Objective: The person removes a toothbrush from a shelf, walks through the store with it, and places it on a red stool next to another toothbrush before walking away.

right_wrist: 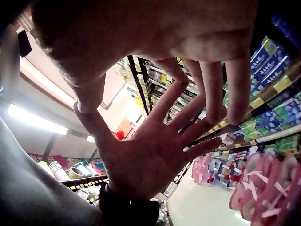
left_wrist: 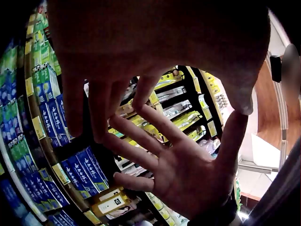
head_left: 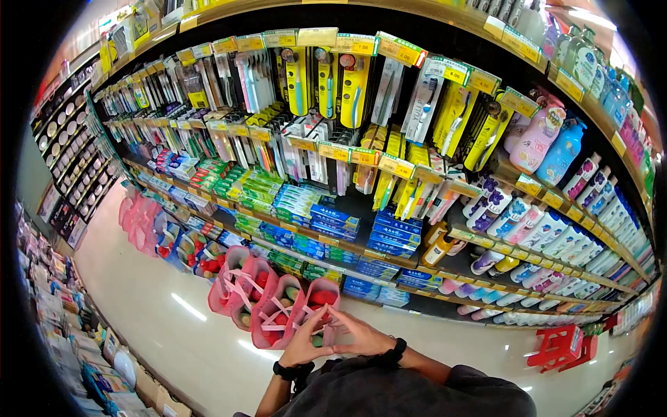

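In the head view my left hand (head_left: 304,347) and my right hand (head_left: 365,339) meet fingertip to fingertip in front of my body. Thumbs also touch, leaving a gap framed between the two hands. Neither hand holds anything. The left wrist view shows the right hand (left_wrist: 186,172) with its fingers spread, their tips against those of the left hand (left_wrist: 155,47) above. From the right wrist, the left hand (right_wrist: 146,153) appears spread in the same way. Behind the hands in the head view stand pink bags (head_left: 269,321) on the floor.
A long shelf carries hanging toothbrushes (head_left: 355,90), toothpaste boxes (head_left: 333,221) and shampoo bottles (head_left: 511,215). Red stools (head_left: 556,347) stand on the floor at right. More goods (head_left: 111,375) line the aisle at lower left. Pale floor (head_left: 167,313) runs between.
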### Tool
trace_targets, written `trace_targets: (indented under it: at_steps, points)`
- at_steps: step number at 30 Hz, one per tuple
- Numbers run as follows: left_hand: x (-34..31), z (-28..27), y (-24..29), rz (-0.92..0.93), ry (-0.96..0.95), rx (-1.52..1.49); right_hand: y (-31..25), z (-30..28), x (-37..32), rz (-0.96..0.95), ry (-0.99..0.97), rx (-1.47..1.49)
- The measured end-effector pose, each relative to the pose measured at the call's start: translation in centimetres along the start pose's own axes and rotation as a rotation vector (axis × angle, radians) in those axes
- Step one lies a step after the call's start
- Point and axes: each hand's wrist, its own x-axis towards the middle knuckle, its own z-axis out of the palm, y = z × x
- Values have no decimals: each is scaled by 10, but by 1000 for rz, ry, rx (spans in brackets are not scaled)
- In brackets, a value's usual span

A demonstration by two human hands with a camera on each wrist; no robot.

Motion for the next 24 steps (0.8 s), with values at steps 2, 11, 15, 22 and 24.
trace_targets:
  at_steps: [2,11,15,22,24]
  points:
    - [0,1,3,21,4,11,4,1,1,-38,7,-21]
    - [-1,-3,-3,23,33,12,5,3,6,-31,6,-13]
    - [2,-4,-2,5,32,-29,2,0,7,-13,2,-51]
    - [31,3,0,72,-53,82,15,-15,-11,5,76,-138]
    - [42,10,-7,64,-73,61,11,-25,-18,71,75,-133]
